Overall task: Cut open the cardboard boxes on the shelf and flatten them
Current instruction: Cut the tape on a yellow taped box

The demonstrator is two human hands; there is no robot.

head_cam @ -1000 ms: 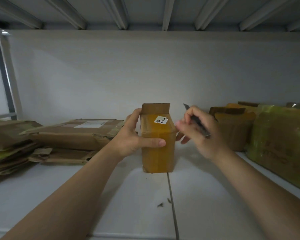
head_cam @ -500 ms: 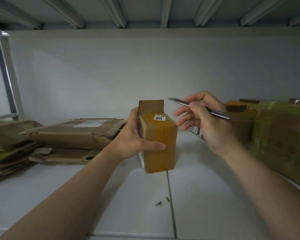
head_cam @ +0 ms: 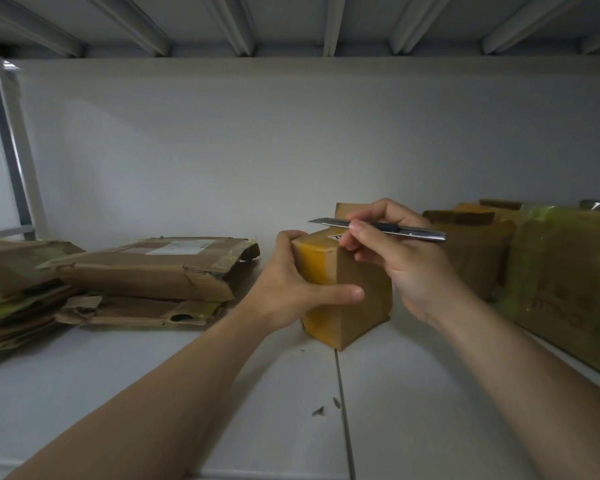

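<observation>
**A:** A white metal shelf point(head_cam: 153, 393) is running under a ribbed deck, with a pale wall behind it. Where is the box sitting?

**B:** The small box point(head_cam: 361, 299) is standing on the shelf, right at the seam between two panels. Its long axis is running straight up, one vertical corner is turning toward the camera, and a flap is sticking up at the back of its top.

**A:** And the hands?

**B:** The left hand point(head_cam: 291, 289) is clamping the box, with the thumb lying across the near face and the fingers curling round the far left side. The right hand point(head_cam: 406, 265) is pinching a utility knife point(head_cam: 378, 228) just above the box's top.

**A:** Which way is the knife lying?

**B:** It is lying almost level, with its length running left to right and its blade tip pointing left, past the fingers.

**A:** What is lying around the grip?

**B:** Left of the holding hand, flattened boxes point(head_cam: 146, 271) are lying in stacks. Beyond the knife hand a brown box point(head_cam: 475, 258) is standing, and further right a green-taped box point(head_cam: 568, 289). On the near side of the held box, two small scraps point(head_cam: 317, 410) are lying by the seam.
</observation>
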